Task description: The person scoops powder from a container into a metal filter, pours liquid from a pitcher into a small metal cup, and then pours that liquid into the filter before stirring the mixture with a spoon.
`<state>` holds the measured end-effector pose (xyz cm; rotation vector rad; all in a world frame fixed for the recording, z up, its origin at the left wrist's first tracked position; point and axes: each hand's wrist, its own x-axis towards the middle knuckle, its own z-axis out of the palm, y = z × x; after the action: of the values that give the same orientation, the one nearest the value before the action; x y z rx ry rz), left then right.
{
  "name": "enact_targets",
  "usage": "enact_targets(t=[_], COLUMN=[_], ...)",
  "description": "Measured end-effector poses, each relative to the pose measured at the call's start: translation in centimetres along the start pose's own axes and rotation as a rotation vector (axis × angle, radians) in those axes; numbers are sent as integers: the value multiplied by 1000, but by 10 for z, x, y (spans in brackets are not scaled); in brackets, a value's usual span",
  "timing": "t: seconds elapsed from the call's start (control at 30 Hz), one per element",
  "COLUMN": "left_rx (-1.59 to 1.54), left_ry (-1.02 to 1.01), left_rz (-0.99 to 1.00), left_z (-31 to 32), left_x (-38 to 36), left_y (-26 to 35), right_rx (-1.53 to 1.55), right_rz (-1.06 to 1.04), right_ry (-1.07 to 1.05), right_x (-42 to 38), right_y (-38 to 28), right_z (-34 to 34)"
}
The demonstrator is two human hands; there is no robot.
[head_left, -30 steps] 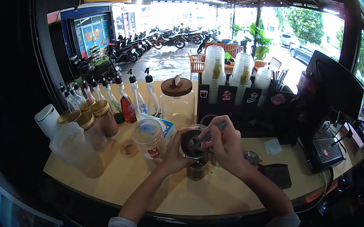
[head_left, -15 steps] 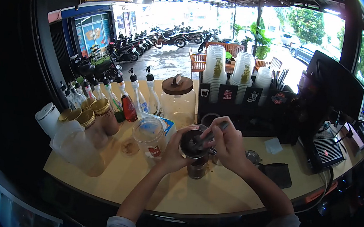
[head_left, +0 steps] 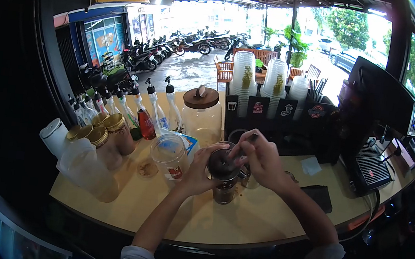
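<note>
A clear cup (head_left: pixel 224 195) with dark contents stands upright on the counter. My left hand (head_left: pixel 199 172) wraps round its upper left side, thumb in front and fingers behind the rim. Above the cup's right side, my right hand (head_left: pixel 264 161) is closed on a thin-handled utensil (head_left: pixel 253 137). Its lower end goes down into the dark contents, so I cannot see what shape it has. Just left of my left hand is a clear plastic tub (head_left: pixel 169 151) with a red label. A metal item is partly hidden behind the cup.
Pump bottles (head_left: pixel 145 122), gold-lidded jars (head_left: pixel 116 124) and a plastic pitcher (head_left: pixel 83 164) line the left. A wood-lidded glass jar (head_left: pixel 201 121) and stacked cups (head_left: pixel 244 77) stand behind. To the right are a dark cloth (head_left: pixel 318 197) and a coffee machine (head_left: pixel 374 169).
My right hand has shifted slightly right and turned, and the utensil's handle is more upright. My left hand stays round the cup, which has tilted a little.
</note>
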<state>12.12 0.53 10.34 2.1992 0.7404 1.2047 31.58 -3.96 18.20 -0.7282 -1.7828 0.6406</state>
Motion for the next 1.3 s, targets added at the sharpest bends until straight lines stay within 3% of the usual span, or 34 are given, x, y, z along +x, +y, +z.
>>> enact_targets(t=[0.13, 0.37, 0.53, 1.3], left_rx=[5, 97, 58, 166], left_ry=[-16, -5, 2, 36], left_rz=[-7, 18, -123, -237], left_z=[0, -2, -4, -11], left_x=[2, 4, 7, 9], left_y=[4, 7, 12, 27], right_rx=[-77, -62, 364, 452], right_rz=[77, 27, 138, 65], right_ry=[-12, -37, 163, 363], right_x=[2, 1, -1, -19], right_y=[-8, 3, 3, 9], right_z=[-10, -7, -20, -27])
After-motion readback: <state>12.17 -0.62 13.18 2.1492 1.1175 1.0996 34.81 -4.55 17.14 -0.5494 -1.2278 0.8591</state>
